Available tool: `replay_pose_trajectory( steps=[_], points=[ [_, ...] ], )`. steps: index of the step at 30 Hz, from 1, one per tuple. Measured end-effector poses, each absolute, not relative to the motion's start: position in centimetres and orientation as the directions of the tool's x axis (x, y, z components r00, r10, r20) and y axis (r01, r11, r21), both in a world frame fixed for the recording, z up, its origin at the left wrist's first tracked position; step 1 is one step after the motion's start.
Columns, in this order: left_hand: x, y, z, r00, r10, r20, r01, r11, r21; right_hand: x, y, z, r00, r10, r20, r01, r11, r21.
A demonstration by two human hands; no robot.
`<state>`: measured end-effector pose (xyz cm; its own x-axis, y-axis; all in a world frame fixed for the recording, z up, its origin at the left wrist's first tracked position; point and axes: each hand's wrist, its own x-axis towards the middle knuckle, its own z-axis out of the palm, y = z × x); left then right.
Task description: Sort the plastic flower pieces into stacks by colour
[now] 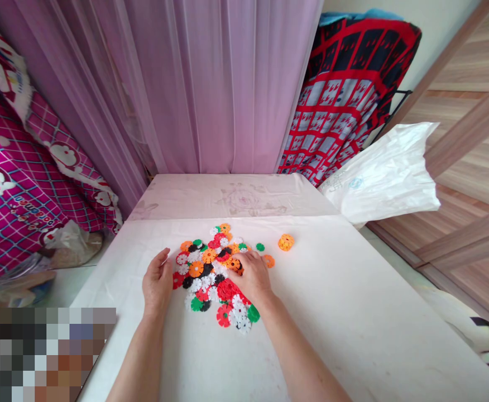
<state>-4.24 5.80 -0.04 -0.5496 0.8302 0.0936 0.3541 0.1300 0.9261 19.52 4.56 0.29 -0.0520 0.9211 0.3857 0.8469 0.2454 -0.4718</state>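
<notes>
A heap of several flat plastic snowflake discs (211,273), in orange, red, white, black and green, lies on a white table (353,312). My left hand (157,282) rests flat at the heap's left edge, fingers together and stretched out, holding nothing. My right hand (250,273) lies on the heap's right side, its fingers curled down onto an orange disc (233,262). A small stack of orange discs (286,242) stands apart to the right, and one loose orange disc (268,261) lies just beyond my right fingers.
A pink curtain (211,84) hangs behind the table. A pink patterned blanket (22,167) is at the left, a red and black checked blanket (345,95) at the back right. A white plastic bag (387,173) sits off the table's right corner.
</notes>
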Motion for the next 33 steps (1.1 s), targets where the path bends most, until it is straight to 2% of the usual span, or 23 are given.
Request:
replay_pose_trajectory(
  steps=[5, 11, 19, 33],
  points=[
    [-4.2, 5.9, 0.0, -0.555, 0.826, 0.098, 0.345, 0.122, 0.931, 22.4, 4.4, -0.1, 0.037, 0.868, 0.495, 0.844, 0.238, -0.480],
    [-3.9, 5.7, 0.5, -0.556, 0.828, 0.068, 0.328, 0.144, 0.934, 28.9, 3.9, -2.0, 0.233, 0.816, 0.528, 0.848, 0.096, -0.522],
    [-4.0, 5.6, 0.7, -0.558, 0.829, 0.043, 0.349, 0.187, 0.918, 28.5, 4.2, -2.8, 0.204, 0.848, 0.489, 0.838, 0.107, -0.536],
    [-4.0, 5.6, 0.5, -0.554, 0.828, 0.084, 0.370, 0.155, 0.916, 28.3, 3.9, -2.2, 0.172, 0.876, 0.450, 0.854, 0.095, -0.511]
  ],
)
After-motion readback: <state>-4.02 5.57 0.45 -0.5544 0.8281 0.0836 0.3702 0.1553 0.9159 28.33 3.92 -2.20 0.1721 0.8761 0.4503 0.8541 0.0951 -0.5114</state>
